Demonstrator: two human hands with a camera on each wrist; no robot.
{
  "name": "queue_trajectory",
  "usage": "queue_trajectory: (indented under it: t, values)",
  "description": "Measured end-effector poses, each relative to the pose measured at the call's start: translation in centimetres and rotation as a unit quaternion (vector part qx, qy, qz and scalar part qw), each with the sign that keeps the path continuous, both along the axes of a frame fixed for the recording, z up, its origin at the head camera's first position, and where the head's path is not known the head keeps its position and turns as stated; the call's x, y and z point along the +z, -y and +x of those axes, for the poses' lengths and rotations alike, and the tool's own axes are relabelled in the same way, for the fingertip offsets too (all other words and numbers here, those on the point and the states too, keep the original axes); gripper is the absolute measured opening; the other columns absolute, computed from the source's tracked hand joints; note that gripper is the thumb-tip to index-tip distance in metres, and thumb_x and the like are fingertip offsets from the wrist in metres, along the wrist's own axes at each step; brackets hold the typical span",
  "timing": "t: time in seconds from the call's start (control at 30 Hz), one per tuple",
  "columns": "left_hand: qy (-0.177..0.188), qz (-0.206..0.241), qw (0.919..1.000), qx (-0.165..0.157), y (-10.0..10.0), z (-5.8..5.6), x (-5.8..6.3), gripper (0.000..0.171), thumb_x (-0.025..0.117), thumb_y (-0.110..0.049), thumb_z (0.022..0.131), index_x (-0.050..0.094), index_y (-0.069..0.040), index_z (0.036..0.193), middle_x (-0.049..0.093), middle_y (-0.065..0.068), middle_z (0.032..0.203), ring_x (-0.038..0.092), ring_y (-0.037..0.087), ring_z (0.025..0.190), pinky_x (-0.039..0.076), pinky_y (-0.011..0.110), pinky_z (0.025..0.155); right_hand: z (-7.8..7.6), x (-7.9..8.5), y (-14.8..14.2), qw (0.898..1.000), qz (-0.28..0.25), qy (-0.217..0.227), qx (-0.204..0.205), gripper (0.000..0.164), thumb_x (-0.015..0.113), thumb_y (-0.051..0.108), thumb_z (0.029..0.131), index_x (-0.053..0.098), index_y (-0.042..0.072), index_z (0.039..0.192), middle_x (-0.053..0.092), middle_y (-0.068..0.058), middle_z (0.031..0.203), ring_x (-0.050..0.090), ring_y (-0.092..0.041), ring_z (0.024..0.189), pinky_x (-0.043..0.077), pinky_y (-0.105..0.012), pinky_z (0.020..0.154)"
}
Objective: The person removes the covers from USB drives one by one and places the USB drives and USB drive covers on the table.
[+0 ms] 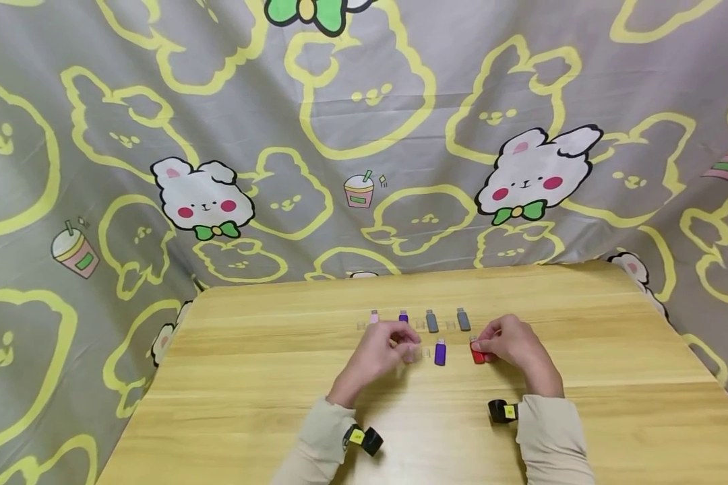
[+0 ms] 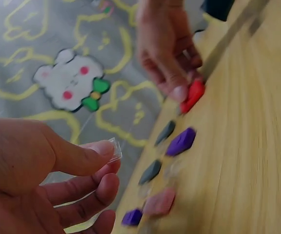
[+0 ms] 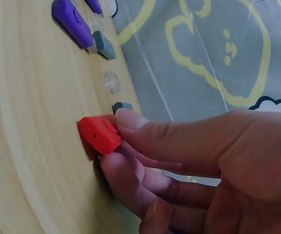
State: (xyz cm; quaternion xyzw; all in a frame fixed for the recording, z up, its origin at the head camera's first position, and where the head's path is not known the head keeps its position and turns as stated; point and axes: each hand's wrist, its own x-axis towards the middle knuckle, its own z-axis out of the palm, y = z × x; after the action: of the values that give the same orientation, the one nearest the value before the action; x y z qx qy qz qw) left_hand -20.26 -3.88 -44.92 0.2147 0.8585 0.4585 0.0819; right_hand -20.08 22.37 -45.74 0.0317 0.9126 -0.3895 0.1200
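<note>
My left hand (image 1: 381,351) pinches a small clear plastic cap (image 2: 116,150) between thumb and forefinger, above the table. My right hand (image 1: 512,342) holds a red USB stick (image 3: 100,134) by its sides, low over the wood at the right end of the front row. Its metal plug points toward the back in the head view. Just left of it lies a purple USB stick (image 1: 439,352) with its plug bare. A pink USB stick (image 2: 159,202) shows in the left wrist view.
Behind, a row holds another pink stick (image 1: 374,316), a second purple stick (image 1: 403,316) and two grey sticks (image 1: 432,321), (image 1: 463,320). Clear caps (image 1: 450,325) lie between them. A patterned grey curtain (image 1: 400,135) hangs behind the wooden table (image 1: 249,404).
</note>
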Motion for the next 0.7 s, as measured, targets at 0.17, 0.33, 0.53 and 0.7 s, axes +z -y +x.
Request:
queue_trajectory:
  t: [0.17,0.33,0.53,0.7]
  values:
    - [-0.054,-0.052,0.9969,-0.026,-2.8,-0.5,0.0,0.006,0.07,0.0,0.088,0.073,-0.004,0.09,0.072,0.006,0.084,0.064,0.013,0.071,0.054,0.018,0.061,0.1,0.2,-0.2,1.0,0.005,0.003,0.0,0.015,0.075,0.015,0.084,0.069,0.001,0.081,0.067,-0.007,0.068,0.059,-0.021,0.064,0.043,-0.033,0.062]
    - [-0.084,-0.115,0.9892,-0.033,-5.2,-0.9,-0.5,0.009,0.071,-0.002,0.087,0.071,-0.011,0.087,0.067,-0.006,0.074,0.057,0.001,0.065,0.048,0.013,0.06,-0.1,0.4,-0.3,1.0,0.0,0.002,-0.006,0.014,0.07,0.016,0.089,0.069,0.002,0.086,0.067,-0.008,0.073,0.059,-0.021,0.067,0.044,-0.032,0.061]
    - [-0.149,-0.187,0.97,-0.042,-7.3,-1.2,-1.3,0.012,0.074,-0.007,0.085,0.07,-0.018,0.08,0.063,-0.013,0.073,0.054,-0.001,0.065,0.046,0.012,0.06,-0.2,0.7,-0.6,1.0,-0.012,-0.011,-0.002,0.018,0.068,0.019,0.091,0.069,0.001,0.089,0.066,-0.01,0.072,0.059,-0.021,0.063,0.045,-0.03,0.055]
    - [-0.189,-0.228,0.9539,-0.048,-8.5,-1.3,-1.8,0.011,0.075,-0.01,0.083,0.073,-0.02,0.078,0.065,-0.015,0.074,0.056,-0.002,0.068,0.048,0.013,0.065,0.0,0.8,-1.2,1.0,-0.02,-0.012,-0.009,0.019,0.069,0.02,0.091,0.069,0.001,0.092,0.067,-0.01,0.075,0.06,-0.021,0.064,0.046,-0.029,0.055]
